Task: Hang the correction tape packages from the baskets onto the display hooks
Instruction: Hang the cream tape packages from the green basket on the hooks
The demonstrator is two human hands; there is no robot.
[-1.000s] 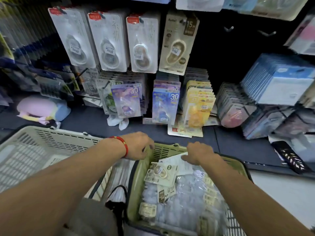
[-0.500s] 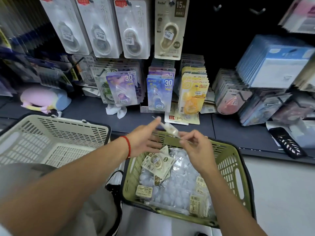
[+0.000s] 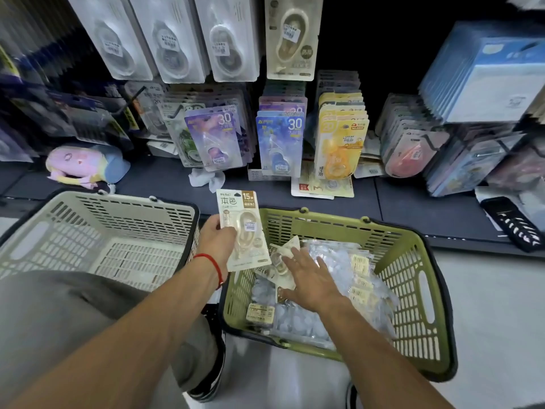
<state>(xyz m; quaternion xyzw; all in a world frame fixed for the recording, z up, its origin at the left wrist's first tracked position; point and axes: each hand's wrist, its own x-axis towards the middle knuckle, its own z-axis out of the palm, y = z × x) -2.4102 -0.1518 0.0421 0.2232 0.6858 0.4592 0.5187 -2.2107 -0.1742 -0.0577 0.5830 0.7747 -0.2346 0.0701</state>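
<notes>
While the left hand [image 3: 216, 237] pinches a beige correction tape package [image 3: 243, 228] upright, hang-hole topmost and ready for a hook, the right hand [image 3: 309, 278] lies flat, fingers released, on loose packages [image 3: 277, 261] in the green basket [image 3: 413, 278], which also holds clear bagged stock. Beside it stands the white basket [image 3: 97, 231].

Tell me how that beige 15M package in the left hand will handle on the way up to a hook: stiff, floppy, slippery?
The beige package stands flat and upright though the left hand grips only its lower left edge, so the card is probably fairly stiff. One hand carries it, so likely light. Its glossy clear blister could be slippery; holding the card edge seems safer.
</notes>
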